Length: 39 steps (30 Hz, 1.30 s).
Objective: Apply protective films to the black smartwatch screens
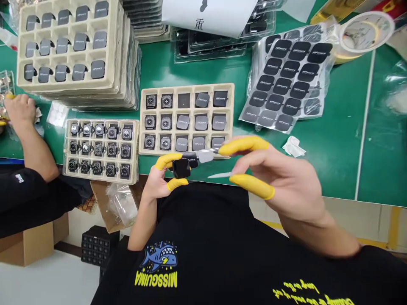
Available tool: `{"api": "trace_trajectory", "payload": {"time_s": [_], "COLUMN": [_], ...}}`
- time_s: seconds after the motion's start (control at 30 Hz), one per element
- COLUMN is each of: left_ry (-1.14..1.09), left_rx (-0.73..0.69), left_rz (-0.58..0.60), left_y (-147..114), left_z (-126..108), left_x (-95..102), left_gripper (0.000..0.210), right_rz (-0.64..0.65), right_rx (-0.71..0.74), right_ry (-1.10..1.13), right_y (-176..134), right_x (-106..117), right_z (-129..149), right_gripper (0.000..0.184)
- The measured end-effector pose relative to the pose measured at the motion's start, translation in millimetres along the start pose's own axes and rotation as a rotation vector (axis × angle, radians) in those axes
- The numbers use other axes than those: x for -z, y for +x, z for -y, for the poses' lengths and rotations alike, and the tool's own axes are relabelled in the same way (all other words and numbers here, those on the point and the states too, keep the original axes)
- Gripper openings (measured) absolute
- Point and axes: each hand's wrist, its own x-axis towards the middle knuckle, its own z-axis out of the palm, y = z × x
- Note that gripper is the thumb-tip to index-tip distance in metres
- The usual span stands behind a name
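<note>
My left hand [159, 180], yellow cots on its finger and thumb, pinches a small black square smartwatch [181, 168] by its edges. The dark screen faces the camera. From the watch's upper right, a thin clear film [214, 151] with a dark and a pale grey patch stretches to the yellow-tipped finger of my right hand [276, 178]. Lower down, a whitish pointed strip [220, 175] sticks out from between that hand's fingers. Behind both hands lies a moulded tray [187, 87] with watches face down on its left and grey-covered pieces on its right; one top-row pocket holds no watch.
Another tray of watches [135, 148] stands to the left, below a tall tray stack [119, 63]. Sheets of black labels [275, 101], a tape roll [365, 34] and crumpled white paper [294, 146] lie right. A co-worker's arm [32, 131] reaches in at far left.
</note>
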Motion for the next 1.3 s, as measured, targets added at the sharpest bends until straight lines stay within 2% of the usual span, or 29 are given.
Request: {"api": "trace_trajectory", "payload": {"time_s": [0.17, 0.37, 0.6, 0.73, 1.0, 1.3], "left_ry": [-0.026, -0.053, -0.03, -0.047, -0.073, -0.051], "left_rx": [-0.109, -0.158, -0.113, -0.136, -0.088, -0.123], "left_rz": [0.021, 0.02, 0.058, 0.052, 0.068, 0.097], "left_y": [4, 2, -4, -3, -6, -2], "left_z": [-1, 1, 6, 5, 7, 3], "left_x": [-13.8, -14.6, -9.2, -10.7, -10.5, -7.3], "left_gripper": [0.077, 0.085, 0.09, 0.089, 0.092, 0.091], "right_rz": [0.123, 0.222, 0.258, 0.248, 0.264, 0.256], "right_rx": [-0.18, -0.282, -0.288, -0.268, -0.317, -0.313], "right_ry": [0.171, 0.172, 0.141, 0.142, 0.143, 0.129], "right_y": [31, 38, 42, 43, 45, 46], "right_x": [-20, -36, -38, -41, -41, -42], "right_z": [9, 3, 5, 4, 5, 4], "right_gripper": [0.013, 0.013, 0.011, 0.014, 0.018, 0.026]}}
